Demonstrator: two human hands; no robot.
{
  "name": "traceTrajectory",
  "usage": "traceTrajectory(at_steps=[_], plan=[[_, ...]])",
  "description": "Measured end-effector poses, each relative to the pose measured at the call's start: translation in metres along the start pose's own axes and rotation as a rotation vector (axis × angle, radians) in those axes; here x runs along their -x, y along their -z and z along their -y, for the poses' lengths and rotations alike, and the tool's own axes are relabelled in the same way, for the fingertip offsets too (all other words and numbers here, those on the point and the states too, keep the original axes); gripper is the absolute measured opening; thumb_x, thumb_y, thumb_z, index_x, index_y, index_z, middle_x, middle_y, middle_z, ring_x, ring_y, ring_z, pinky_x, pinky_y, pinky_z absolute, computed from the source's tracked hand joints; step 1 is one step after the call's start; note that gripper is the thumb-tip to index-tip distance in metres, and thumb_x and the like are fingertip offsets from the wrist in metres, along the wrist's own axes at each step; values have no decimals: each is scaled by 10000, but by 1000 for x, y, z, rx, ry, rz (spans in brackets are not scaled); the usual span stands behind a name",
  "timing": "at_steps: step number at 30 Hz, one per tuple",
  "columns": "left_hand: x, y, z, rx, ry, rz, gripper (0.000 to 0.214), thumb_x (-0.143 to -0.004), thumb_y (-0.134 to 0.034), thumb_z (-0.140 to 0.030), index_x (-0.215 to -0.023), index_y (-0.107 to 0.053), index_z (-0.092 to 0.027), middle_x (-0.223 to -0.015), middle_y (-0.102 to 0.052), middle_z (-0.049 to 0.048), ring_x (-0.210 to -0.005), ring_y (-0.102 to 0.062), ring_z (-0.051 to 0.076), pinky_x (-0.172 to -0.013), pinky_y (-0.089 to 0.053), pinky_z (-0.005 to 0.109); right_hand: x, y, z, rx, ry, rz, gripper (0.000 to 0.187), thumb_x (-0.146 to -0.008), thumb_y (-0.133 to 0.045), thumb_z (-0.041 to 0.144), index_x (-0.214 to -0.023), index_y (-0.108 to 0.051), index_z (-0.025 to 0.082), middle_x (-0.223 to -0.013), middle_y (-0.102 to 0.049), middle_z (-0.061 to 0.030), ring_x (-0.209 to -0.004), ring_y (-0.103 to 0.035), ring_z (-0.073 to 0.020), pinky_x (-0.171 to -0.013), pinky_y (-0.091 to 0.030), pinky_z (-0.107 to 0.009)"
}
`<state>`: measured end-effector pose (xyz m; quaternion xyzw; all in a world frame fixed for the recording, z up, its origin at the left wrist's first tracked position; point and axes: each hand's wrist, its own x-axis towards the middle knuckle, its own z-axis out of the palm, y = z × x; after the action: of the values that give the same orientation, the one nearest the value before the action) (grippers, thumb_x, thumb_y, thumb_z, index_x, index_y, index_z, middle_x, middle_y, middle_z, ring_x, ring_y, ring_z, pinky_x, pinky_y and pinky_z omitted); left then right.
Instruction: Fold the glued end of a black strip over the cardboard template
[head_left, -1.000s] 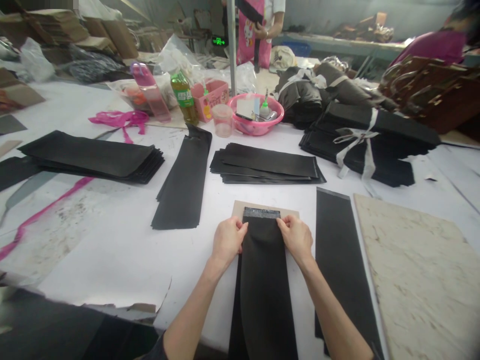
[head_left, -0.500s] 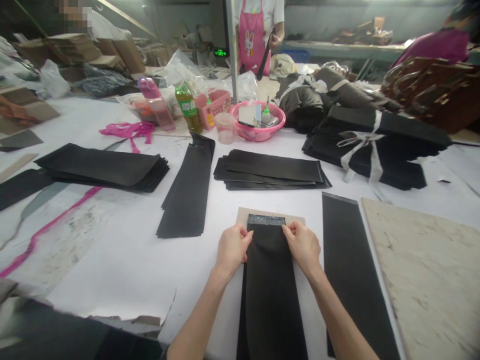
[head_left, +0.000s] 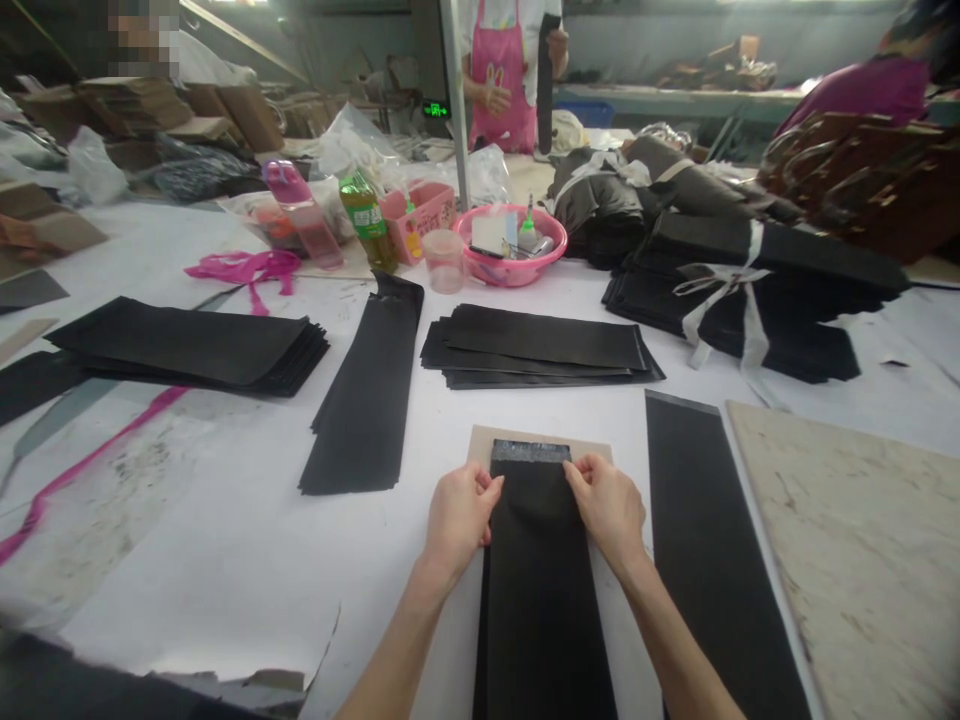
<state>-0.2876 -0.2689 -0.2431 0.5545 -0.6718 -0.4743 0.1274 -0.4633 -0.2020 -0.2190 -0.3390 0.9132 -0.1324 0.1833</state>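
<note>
A long black fabric strip (head_left: 540,590) lies lengthwise in front of me on a tan cardboard sheet (head_left: 540,440). Its far end carries a shiny grey band (head_left: 530,451). My left hand (head_left: 459,516) pinches the strip's left edge just below that band. My right hand (head_left: 609,505) pinches the right edge at the same height. The strip bulges slightly between the two hands. A second long black strip (head_left: 709,560) lies flat to the right, close to my right forearm.
Stacks of black strips (head_left: 536,345) (head_left: 187,345) and a single one (head_left: 367,390) lie on the white table. A marble-patterned board (head_left: 862,540) sits right. Pink basin (head_left: 514,245), cup (head_left: 444,260), bottle (head_left: 364,205) and tied black bundles (head_left: 750,290) stand behind. A person in a pink apron (head_left: 499,80) stands beyond.
Both hands keep their grip on the strip's edges and have slid slightly toward me. The person in the apron has raised a black strip upright.
</note>
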Motion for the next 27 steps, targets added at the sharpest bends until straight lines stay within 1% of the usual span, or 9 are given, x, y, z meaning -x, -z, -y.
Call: traceTrajectory(at_steps=[9, 17, 27], plan=[[-1, -3, 1, -9, 5, 6, 293, -874, -498, -435, -702, -510, -199, -348, -501, -59, -287, -514, 129, -302, -330, 167, 0, -2, -2, -8, 19, -24, 234, -888, -513, 403, -737, -581, 238, -707, -642, -4, -678, -572, -181, -549, -246, -272], [4, 1, -3, -57, -28, -11, 294, -884, -500, -410, -677, -493, -201, -351, -507, -64, -289, -505, 107, -329, -332, 151, -1, 0, -3, -10, 25, -15, 236, -881, -515, 402, -720, -586, 245, -724, -654, -8, -693, -587, -194, -550, -256, -276], [0, -1, 6, -84, -17, 0, 286, -895, -495, -434, -742, -525, -195, -386, -536, -54, -330, -548, 124, -369, -365, 170, -1, 1, -2, 30, 39, 10, 230, -878, -517, 418, -740, -585, 248, -763, -674, -14, -754, -625, -217, -551, -292, -286]])
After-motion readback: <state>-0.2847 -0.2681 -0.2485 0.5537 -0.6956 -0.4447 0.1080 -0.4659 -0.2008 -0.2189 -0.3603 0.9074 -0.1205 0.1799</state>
